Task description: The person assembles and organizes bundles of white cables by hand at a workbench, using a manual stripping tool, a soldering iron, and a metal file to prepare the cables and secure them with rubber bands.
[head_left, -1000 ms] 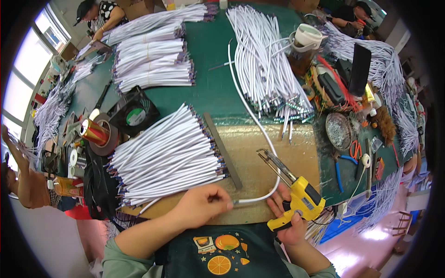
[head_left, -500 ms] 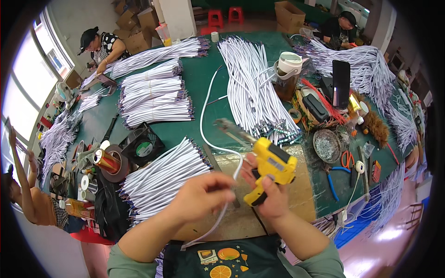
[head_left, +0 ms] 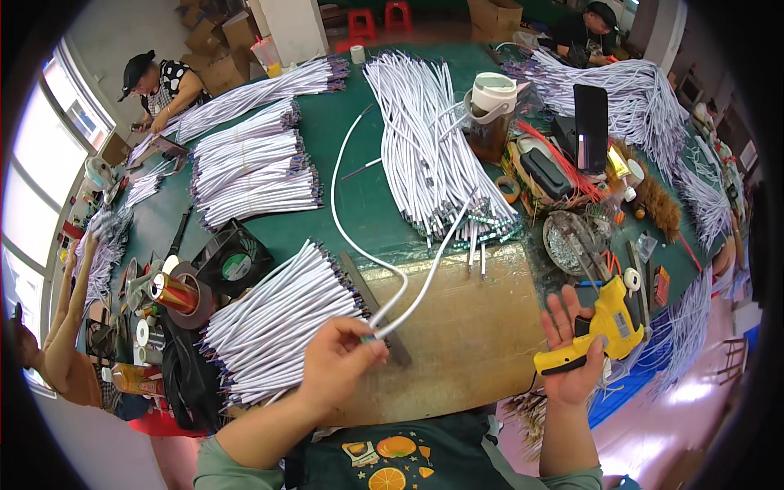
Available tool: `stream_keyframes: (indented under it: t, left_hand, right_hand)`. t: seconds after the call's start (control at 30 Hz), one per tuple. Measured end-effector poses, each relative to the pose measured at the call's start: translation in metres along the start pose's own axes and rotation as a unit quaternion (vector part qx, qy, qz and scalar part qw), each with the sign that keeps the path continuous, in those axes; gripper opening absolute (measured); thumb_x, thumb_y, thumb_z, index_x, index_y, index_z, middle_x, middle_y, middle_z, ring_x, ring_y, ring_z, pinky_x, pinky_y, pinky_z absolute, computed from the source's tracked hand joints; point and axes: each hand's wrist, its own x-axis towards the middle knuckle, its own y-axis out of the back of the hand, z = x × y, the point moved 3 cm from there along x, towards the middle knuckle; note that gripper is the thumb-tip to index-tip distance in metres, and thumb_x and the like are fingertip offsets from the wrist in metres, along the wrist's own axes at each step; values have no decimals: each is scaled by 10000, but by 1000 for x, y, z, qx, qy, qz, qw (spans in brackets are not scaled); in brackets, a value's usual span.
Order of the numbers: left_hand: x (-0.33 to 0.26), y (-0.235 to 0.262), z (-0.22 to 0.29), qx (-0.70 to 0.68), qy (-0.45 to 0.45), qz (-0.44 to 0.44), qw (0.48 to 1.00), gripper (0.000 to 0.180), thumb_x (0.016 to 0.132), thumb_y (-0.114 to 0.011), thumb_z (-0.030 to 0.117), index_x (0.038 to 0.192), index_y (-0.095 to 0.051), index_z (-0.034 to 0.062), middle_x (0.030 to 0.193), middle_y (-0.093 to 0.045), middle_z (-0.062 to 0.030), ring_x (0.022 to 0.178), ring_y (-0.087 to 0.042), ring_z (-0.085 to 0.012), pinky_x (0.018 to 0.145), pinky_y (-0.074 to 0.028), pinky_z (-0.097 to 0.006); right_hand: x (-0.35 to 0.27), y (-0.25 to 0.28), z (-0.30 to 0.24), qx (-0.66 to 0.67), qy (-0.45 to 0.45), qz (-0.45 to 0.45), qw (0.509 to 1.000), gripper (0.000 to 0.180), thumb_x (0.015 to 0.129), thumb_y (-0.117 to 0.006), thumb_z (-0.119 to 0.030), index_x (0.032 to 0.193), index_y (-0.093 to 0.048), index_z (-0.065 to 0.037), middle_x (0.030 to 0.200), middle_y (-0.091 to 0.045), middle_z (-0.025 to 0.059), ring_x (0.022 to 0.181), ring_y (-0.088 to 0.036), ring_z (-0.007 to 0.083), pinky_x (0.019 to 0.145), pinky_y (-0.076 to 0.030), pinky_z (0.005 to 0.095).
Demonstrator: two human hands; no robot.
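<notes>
Cable up, gun down

Your left hand (head_left: 341,363) pinches the looped white cable (head_left: 343,229), arcing toward 12 o'clock; light, springy, so hold near the ends. Your right hand (head_left: 576,351) lies open under the yellow gun (head_left: 608,322).

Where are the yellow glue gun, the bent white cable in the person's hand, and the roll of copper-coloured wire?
yellow glue gun (head_left: 611,320), head view, on its yellow body.
bent white cable (head_left: 347,237), head view, on its long curved stretch.
roll of copper-coloured wire (head_left: 170,291), head view, on the shiny winding.
</notes>
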Motion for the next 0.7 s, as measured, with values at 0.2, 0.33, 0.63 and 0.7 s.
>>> stream_keyframes:
  t: [0.2,0.33,0.63,0.7]
  left_hand:
    - [-27,7,-21,322,75,-142,933,229,820,-760,119,1007,-659,32,831,-674,-34,760,-620,-88,692,-507,-245]
    - [-20,12,-14,339,65,-81,935,206,843,-737,160,968,-662,14,820,-684,-39,727,-620,-93,671,-505,-251]
    - [16,-9,7,400,1,-21,916,139,850,-700,139,899,-658,15,708,-629,-30,601,-563,-89,561,-466,-259]
    - [37,-6,9,333,40,19,942,144,855,-693,144,892,-648,12,691,-619,-34,556,-553,-82,524,-456,-258]
  right_hand:
    - [-34,-2,47,55,-147,-10,988,749,825,-716,-327,1412,-355,-32,1405,-451,175,1256,-494,332,1000,-465,523]
    - [-41,-18,63,37,-179,-59,981,763,824,-724,-323,1428,-355,-37,1410,-445,176,1259,-489,331,999,-464,511]
    - [-38,-20,86,37,-173,-68,982,710,846,-711,-311,1408,-375,-36,1388,-461,177,1225,-517,322,995,-467,479]
    - [-38,-18,86,44,-171,-68,982,703,847,-711,-310,1401,-380,-32,1383,-465,176,1215,-524,322,991,-471,475]
